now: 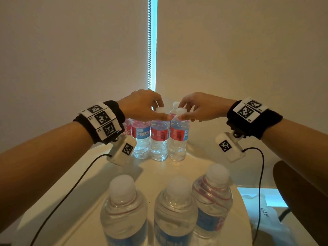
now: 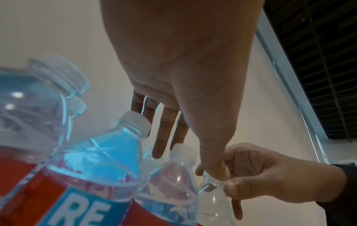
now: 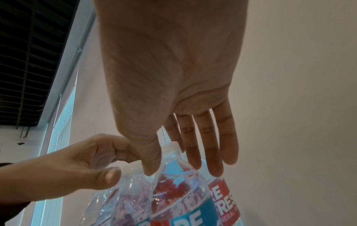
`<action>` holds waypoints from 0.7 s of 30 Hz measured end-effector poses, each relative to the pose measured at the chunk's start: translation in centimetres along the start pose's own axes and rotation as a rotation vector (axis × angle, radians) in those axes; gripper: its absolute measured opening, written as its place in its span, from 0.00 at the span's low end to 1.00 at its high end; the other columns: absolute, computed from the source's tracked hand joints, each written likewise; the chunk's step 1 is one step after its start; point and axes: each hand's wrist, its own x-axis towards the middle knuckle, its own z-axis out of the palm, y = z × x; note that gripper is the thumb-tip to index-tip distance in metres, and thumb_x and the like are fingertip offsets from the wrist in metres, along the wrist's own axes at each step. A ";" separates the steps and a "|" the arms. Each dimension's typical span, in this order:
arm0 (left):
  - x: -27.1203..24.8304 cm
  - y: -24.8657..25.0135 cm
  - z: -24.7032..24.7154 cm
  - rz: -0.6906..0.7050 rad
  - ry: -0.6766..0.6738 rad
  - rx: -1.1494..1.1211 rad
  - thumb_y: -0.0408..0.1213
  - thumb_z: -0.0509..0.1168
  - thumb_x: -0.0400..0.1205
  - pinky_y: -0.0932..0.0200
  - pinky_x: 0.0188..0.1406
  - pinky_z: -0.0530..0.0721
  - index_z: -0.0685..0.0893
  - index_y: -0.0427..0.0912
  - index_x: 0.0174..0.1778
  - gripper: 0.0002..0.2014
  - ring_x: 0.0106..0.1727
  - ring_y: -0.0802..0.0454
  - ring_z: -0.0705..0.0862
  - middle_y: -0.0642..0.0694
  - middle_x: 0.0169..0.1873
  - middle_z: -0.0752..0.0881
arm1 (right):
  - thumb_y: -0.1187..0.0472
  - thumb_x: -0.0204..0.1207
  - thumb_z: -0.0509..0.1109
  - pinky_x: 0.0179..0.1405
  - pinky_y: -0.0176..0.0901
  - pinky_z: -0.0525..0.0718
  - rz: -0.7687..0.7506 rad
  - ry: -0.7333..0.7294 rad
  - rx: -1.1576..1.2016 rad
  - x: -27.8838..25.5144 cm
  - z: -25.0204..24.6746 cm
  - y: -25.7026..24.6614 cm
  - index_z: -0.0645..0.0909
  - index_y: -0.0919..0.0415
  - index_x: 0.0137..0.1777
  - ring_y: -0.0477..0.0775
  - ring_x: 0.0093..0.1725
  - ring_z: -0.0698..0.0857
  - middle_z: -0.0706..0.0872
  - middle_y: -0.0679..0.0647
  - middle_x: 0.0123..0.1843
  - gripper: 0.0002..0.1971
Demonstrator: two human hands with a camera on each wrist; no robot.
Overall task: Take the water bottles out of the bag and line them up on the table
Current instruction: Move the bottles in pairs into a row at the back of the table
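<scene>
Already well along, a person lines up water bottles on a pale round counter (image 1: 150, 176). Three bottles (image 1: 174, 208) stand along the near edge; a far cluster of bottles (image 1: 142, 137) stands toward the far edge. The left hand (image 1: 142, 105) has its fingers (image 2: 160, 137) pinching the cap of one far bottle (image 1: 159, 135); the right hand (image 1: 197, 107) pinches the neck of the neighbouring bottle (image 1: 178, 135), the two standing just beside each other. No bag can be made out for certain, so whether bottles remain to unpack cannot be told.
</scene>
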 end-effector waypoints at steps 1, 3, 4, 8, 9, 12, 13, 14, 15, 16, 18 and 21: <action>-0.3 0.1 -0.3 0.001 0.010 -0.009 0.70 0.69 0.69 0.50 0.61 0.86 0.86 0.45 0.64 0.37 0.56 0.51 0.87 0.49 0.57 0.90 | 0.48 0.79 0.76 0.33 0.43 0.88 0.005 -0.001 0.001 -0.2 0.0 -0.1 0.81 0.59 0.67 0.50 0.37 0.88 0.92 0.57 0.52 0.21; -0.9 -0.1 -0.9 0.005 0.055 -0.026 0.63 0.72 0.73 0.57 0.55 0.83 0.85 0.44 0.64 0.31 0.56 0.51 0.86 0.48 0.57 0.90 | 0.47 0.78 0.76 0.33 0.41 0.87 0.019 0.015 -0.006 -0.8 -0.3 -0.2 0.79 0.58 0.68 0.49 0.37 0.88 0.91 0.53 0.52 0.23; -1.4 -0.3 -1.3 0.005 0.081 -0.037 0.61 0.72 0.74 0.61 0.51 0.81 0.86 0.44 0.64 0.29 0.55 0.50 0.86 0.48 0.56 0.90 | 0.47 0.78 0.76 0.33 0.42 0.87 0.023 0.035 -0.007 -1.3 -0.6 -0.2 0.79 0.57 0.69 0.50 0.37 0.89 0.90 0.51 0.53 0.24; -4.4 -0.7 -3.2 0.008 0.142 -0.069 0.57 0.73 0.75 0.73 0.41 0.75 0.87 0.45 0.61 0.24 0.54 0.51 0.86 0.48 0.54 0.91 | 0.51 0.79 0.77 0.46 0.57 0.93 0.030 0.151 0.077 -4.2 -2.4 0.0 0.81 0.57 0.69 0.59 0.46 0.93 0.91 0.50 0.53 0.21; -5.4 -0.7 -3.7 0.010 0.154 -0.069 0.56 0.73 0.76 0.73 0.41 0.75 0.87 0.45 0.61 0.23 0.54 0.51 0.87 0.49 0.53 0.91 | 0.52 0.79 0.76 0.48 0.58 0.93 0.033 0.185 0.110 -5.3 -2.9 0.0 0.81 0.56 0.68 0.59 0.48 0.93 0.92 0.51 0.52 0.20; -9.0 -0.2 -5.3 0.038 0.215 -0.065 0.57 0.71 0.79 0.69 0.37 0.77 0.88 0.47 0.58 0.20 0.51 0.52 0.88 0.53 0.48 0.91 | 0.55 0.81 0.74 0.49 0.57 0.94 0.019 0.272 0.179 -8.8 -3.7 0.0 0.84 0.54 0.65 0.56 0.49 0.94 0.92 0.50 0.52 0.14; -10.3 0.1 -5.7 0.055 0.233 -0.064 0.60 0.67 0.81 0.65 0.40 0.81 0.89 0.49 0.58 0.20 0.49 0.55 0.88 0.56 0.47 0.90 | 0.57 0.83 0.73 0.49 0.57 0.94 0.003 0.292 0.193 -10.0 -3.8 -0.1 0.84 0.54 0.64 0.55 0.50 0.93 0.92 0.51 0.53 0.12; -11.7 0.4 -6.1 0.069 0.247 -0.072 0.61 0.63 0.82 0.60 0.45 0.85 0.89 0.52 0.57 0.20 0.48 0.58 0.88 0.59 0.46 0.90 | 0.59 0.84 0.71 0.49 0.57 0.94 -0.020 0.309 0.211 -11.2 -3.7 -0.1 0.84 0.55 0.63 0.55 0.50 0.93 0.92 0.52 0.53 0.10; -13.0 0.8 -6.4 0.085 0.258 -0.093 0.60 0.59 0.84 0.57 0.52 0.87 0.88 0.55 0.57 0.18 0.48 0.59 0.88 0.62 0.47 0.91 | 0.61 0.85 0.69 0.49 0.59 0.94 -0.046 0.323 0.236 -12.4 -3.5 -0.2 0.85 0.55 0.63 0.55 0.50 0.93 0.92 0.53 0.53 0.10; -14.2 1.2 -6.6 0.100 0.265 -0.125 0.59 0.56 0.84 0.59 0.56 0.86 0.87 0.58 0.57 0.17 0.50 0.60 0.88 0.63 0.47 0.92 | 0.63 0.85 0.68 0.49 0.60 0.94 -0.075 0.330 0.263 -13.5 -3.2 -0.4 0.85 0.56 0.62 0.55 0.50 0.93 0.92 0.53 0.53 0.10; -16.7 2.2 -6.6 0.117 0.268 -0.197 0.59 0.53 0.85 0.67 0.56 0.83 0.86 0.61 0.57 0.17 0.54 0.63 0.88 0.64 0.51 0.91 | 0.68 0.84 0.67 0.49 0.62 0.93 -0.134 0.325 0.316 -15.6 -2.3 -0.9 0.85 0.54 0.61 0.57 0.50 0.93 0.92 0.52 0.52 0.12; -19.9 4.1 -5.6 0.110 0.261 -0.303 0.60 0.53 0.84 0.77 0.53 0.82 0.85 0.61 0.59 0.18 0.56 0.67 0.88 0.67 0.54 0.90 | 0.71 0.79 0.74 0.51 0.59 0.92 -0.207 0.253 0.404 -18.4 -0.5 -1.7 0.81 0.48 0.65 0.58 0.53 0.93 0.90 0.49 0.59 0.21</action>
